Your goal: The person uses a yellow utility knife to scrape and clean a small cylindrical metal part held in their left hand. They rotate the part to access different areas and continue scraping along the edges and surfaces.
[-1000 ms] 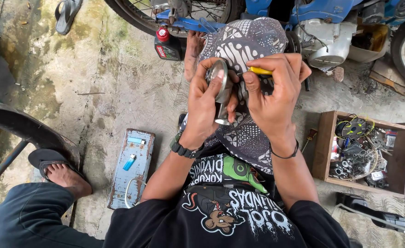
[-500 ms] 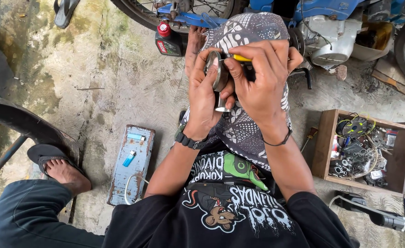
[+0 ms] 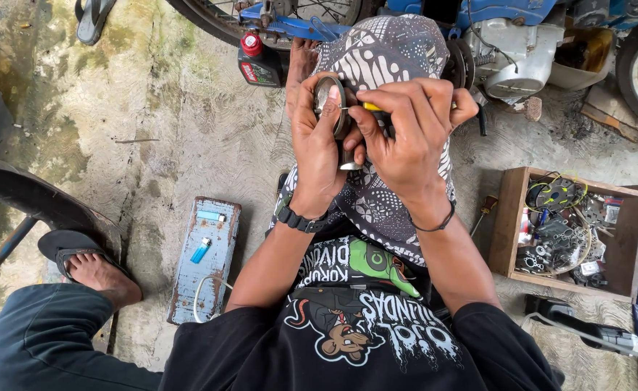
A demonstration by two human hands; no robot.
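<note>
Ring (image 3: 331, 101), round and metal, sits upright in the left hand (image 3: 317, 148), clasped above the lap. Right hand (image 3: 406, 137) grips a yellow-handled tool (image 3: 372, 106), tip at the ring. Beyond the ring: oil bottle (image 3: 257, 61), motorcycle (image 3: 511, 36).

- There is one view only, from a camera worn on the person's head, so no second view shares the scene.
- It looks steeply down over the person's own chest and lap to the concrete floor (image 3: 189, 137).
- It sits close: the left hand (image 3: 319, 145) and right hand (image 3: 406, 137) fill the middle of the frame, raised near the lens.
- The near edge takes in the black printed shirt (image 3: 355, 326); the far edge reaches the blue motorbike (image 3: 507, 29) parked across the top.
- At the right edge lies a wooden box of parts (image 3: 572, 232); at the left, a sandalled foot (image 3: 91, 264) and a dark curved mudguard (image 3: 22, 192).
</note>
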